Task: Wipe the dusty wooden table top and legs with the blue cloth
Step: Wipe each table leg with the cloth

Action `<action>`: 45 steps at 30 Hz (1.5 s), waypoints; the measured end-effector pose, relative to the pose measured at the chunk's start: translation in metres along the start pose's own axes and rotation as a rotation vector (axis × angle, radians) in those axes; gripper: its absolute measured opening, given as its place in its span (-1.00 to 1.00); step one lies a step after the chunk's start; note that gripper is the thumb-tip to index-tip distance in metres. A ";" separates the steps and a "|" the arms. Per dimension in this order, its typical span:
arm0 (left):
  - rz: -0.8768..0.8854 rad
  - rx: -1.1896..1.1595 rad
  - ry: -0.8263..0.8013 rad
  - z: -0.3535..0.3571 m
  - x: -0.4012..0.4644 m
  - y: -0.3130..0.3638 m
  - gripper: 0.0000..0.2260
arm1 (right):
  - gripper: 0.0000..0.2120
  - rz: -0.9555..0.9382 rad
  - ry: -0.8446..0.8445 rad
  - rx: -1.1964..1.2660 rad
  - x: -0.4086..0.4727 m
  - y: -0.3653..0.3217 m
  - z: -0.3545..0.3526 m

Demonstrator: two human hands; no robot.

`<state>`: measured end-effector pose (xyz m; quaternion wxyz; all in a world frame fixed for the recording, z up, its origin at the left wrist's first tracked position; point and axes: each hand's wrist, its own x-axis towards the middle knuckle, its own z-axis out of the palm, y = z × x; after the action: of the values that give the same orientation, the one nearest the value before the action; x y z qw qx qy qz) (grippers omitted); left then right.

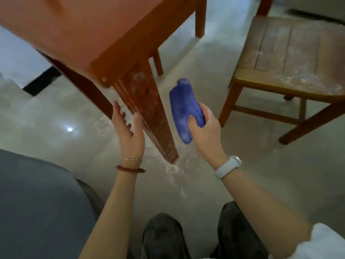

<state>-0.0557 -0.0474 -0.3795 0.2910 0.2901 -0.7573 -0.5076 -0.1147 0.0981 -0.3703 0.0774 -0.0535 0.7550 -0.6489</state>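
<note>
The reddish wooden table [78,28] fills the upper left, seen from low beside its near corner. Its near leg [149,113] runs down to the floor and carries white dust on its grooved face. My left hand [127,126] is open, palm turned toward the leg, with the thumb touching the leg's left edge. My right hand [204,126] grips the blue cloth [183,107], which is bunched and dusty, just right of the leg and apart from it.
A dusty wooden chair [291,58] stands at the right, close to the cloth. Further table legs [200,19] stand behind. White dust lies on the pale floor [175,172] around the leg's foot. A grey cushion [37,202] sits lower left; my knees are at the bottom.
</note>
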 end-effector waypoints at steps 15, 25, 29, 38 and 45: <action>0.214 -0.223 -0.178 -0.009 0.036 -0.031 -0.45 | -0.51 -0.888 0.245 -0.053 0.012 -0.046 0.092; 0.184 -0.247 -0.296 -0.024 0.042 -0.060 -0.58 | -0.40 -0.149 -0.275 -0.434 -0.025 0.150 0.082; 0.165 -0.217 -0.307 -0.020 0.041 -0.075 -0.57 | -0.63 -0.357 0.088 -0.105 -0.018 0.090 0.071; 0.107 -0.277 -0.297 -0.016 0.037 -0.075 -0.62 | -0.51 -0.724 0.129 -0.223 0.014 0.071 0.107; 0.153 -0.159 -0.308 -0.009 0.032 -0.091 -0.39 | -0.60 0.083 -0.162 -0.332 -0.005 0.170 0.107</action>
<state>-0.0569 -0.1049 -0.4574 0.2313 0.1267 -0.7702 -0.5808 -0.0861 0.0210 -0.5538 0.1549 -0.0866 0.8445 -0.5053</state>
